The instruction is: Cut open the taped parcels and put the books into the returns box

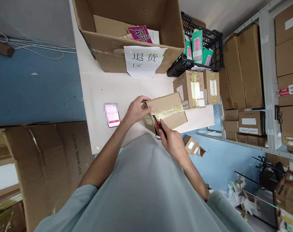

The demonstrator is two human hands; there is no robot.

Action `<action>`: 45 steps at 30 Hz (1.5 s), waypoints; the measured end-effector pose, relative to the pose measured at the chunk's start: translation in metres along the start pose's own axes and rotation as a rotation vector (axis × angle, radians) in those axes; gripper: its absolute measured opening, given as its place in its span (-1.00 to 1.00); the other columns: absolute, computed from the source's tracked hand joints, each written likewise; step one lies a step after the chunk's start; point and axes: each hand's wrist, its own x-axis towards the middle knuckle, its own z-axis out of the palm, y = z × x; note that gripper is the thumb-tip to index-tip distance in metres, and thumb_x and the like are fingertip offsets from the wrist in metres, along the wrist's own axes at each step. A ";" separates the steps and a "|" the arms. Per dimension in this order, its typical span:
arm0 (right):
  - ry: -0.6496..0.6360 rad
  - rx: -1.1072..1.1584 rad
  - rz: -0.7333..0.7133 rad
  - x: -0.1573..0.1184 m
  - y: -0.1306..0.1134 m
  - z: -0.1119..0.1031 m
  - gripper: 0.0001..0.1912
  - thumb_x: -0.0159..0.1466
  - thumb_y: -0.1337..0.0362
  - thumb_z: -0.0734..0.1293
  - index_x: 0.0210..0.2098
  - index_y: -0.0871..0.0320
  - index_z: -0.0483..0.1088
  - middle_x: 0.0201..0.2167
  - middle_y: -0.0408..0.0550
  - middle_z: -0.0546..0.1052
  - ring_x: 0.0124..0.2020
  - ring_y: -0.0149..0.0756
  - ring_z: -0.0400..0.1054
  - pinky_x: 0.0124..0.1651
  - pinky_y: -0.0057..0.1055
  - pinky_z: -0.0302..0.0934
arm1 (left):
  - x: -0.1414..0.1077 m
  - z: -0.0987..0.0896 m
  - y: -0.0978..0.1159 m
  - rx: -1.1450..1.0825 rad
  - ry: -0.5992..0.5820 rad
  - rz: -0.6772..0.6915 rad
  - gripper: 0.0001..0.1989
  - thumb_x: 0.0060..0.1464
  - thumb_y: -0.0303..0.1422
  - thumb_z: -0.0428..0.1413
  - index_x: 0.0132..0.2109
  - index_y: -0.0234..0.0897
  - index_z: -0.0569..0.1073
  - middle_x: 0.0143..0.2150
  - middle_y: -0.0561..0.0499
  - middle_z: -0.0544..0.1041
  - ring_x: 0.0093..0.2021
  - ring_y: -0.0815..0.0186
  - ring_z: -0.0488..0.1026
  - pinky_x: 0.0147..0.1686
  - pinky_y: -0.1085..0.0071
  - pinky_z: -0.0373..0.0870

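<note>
both are gripping, left hand (137,110) the carton (169,102), right hand (172,142) a cutter (160,125) that could be skidding off slick tape (170,112) into fingers (145,111)

Before you, a white paper sheet (145,61) on the front of the large open carton (107,48) bears the characters 退货区, set in two lines. Inside that carton, a purple booklet (140,33) shows 中国; its remaining characters are unclear. On the big carton to your left (56,161), LIVING ROOM LIFE is printed. Handwriting on the taped boxes (196,88) to your right is too small to read.
</note>
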 end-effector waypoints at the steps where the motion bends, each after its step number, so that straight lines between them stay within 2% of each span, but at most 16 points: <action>1: -0.005 -0.014 0.009 -0.002 -0.004 -0.001 -0.39 0.63 0.16 0.11 0.63 0.03 0.13 -0.09 0.02 0.77 -0.10 -0.01 0.68 -0.13 -0.36 0.31 | 0.001 0.000 -0.001 0.000 -0.001 0.006 -0.58 0.10 -0.20 0.34 0.08 -0.20 0.55 0.16 -0.11 0.62 0.24 0.04 0.56 0.09 0.16 0.65; 7: -0.075 -0.143 0.098 -0.005 -0.030 -0.005 -0.38 0.65 0.19 0.08 0.65 0.09 0.06 -0.04 0.12 0.75 -0.08 -0.01 0.68 -0.11 -0.33 0.36 | 0.004 -0.002 -0.006 0.028 -0.014 0.035 -0.62 0.10 -0.24 0.33 0.06 -0.19 0.55 0.12 -0.09 0.63 0.19 0.05 0.57 0.02 0.20 0.64; 14: -0.099 -0.242 0.093 -0.005 -0.042 -0.002 -0.34 0.63 0.29 0.06 0.67 0.13 -0.05 -0.06 0.16 0.73 -0.07 0.01 0.67 -0.03 -0.26 0.41 | 0.003 0.002 -0.010 0.034 0.022 0.062 -0.64 0.08 -0.30 0.31 0.05 -0.17 0.55 0.11 -0.08 0.63 0.14 0.08 0.59 -0.01 0.21 0.63; 23: -0.136 -0.358 0.129 0.016 -0.060 0.003 -0.23 0.50 0.49 0.14 0.66 0.22 -0.03 -0.11 0.28 0.72 -0.05 -0.02 0.69 -0.04 -0.27 0.47 | 0.000 0.002 -0.007 0.056 0.048 0.061 -0.67 0.10 -0.29 0.31 0.03 -0.17 0.57 0.08 -0.07 0.63 0.10 0.09 0.59 0.05 0.18 0.61; 28: -0.200 -0.403 0.167 0.008 -0.062 0.000 -0.23 0.49 0.50 0.19 0.65 0.26 0.03 -0.13 0.38 0.71 -0.07 0.02 0.71 -0.05 -0.23 0.49 | -0.002 0.005 -0.008 0.098 0.060 0.044 -0.66 0.10 -0.31 0.31 0.04 -0.16 0.57 0.08 -0.05 0.64 0.09 0.08 0.60 0.09 0.16 0.59; 35: -0.175 -0.393 0.112 0.003 -0.057 0.003 -0.22 0.47 0.43 0.24 0.64 0.31 0.02 -0.20 0.36 0.72 -0.13 0.04 0.71 -0.12 -0.25 0.47 | -0.006 0.008 -0.011 0.085 0.078 0.042 -0.65 0.14 -0.28 0.30 0.08 -0.14 0.57 0.10 -0.05 0.64 0.13 0.08 0.60 0.06 0.17 0.63; 38: -0.224 -0.358 0.073 -0.011 -0.043 -0.012 -0.24 0.49 0.44 0.24 0.63 0.21 0.07 -0.22 0.27 0.74 -0.15 0.04 0.70 -0.12 -0.25 0.43 | -0.011 0.008 -0.010 0.073 0.086 0.015 -0.63 0.18 -0.26 0.29 0.12 -0.14 0.57 0.15 -0.06 0.62 0.16 0.08 0.59 0.10 0.15 0.66; 40: -0.163 -0.296 0.039 -0.016 -0.019 -0.027 -0.31 0.53 0.36 0.23 0.62 0.08 0.13 -0.23 0.16 0.75 -0.19 0.03 0.69 -0.14 -0.28 0.39 | -0.017 0.010 -0.008 0.052 0.109 -0.002 -0.59 0.23 -0.22 0.27 0.20 -0.14 0.55 0.23 -0.08 0.59 0.24 0.07 0.57 0.17 0.12 0.66; 42: 0.041 -0.195 0.068 -0.011 0.016 -0.037 -0.37 0.59 0.22 0.18 0.61 0.04 0.15 -0.22 0.10 0.75 -0.23 0.02 0.67 -0.16 -0.30 0.36 | -0.026 0.015 -0.006 0.027 0.142 -0.016 -0.51 0.29 -0.17 0.26 0.31 -0.12 0.50 0.35 -0.11 0.53 0.35 0.04 0.51 0.25 0.09 0.64; 45: 0.429 -0.037 0.221 0.018 0.081 -0.036 -0.35 0.61 0.15 0.08 0.61 0.20 0.14 -0.08 0.20 0.74 -0.19 0.04 0.64 -0.14 -0.27 0.37 | -0.045 0.031 -0.002 0.014 0.222 -0.057 -0.33 0.35 -0.10 0.25 0.50 -0.04 0.31 0.52 -0.16 0.34 0.50 -0.02 0.37 0.33 0.07 0.59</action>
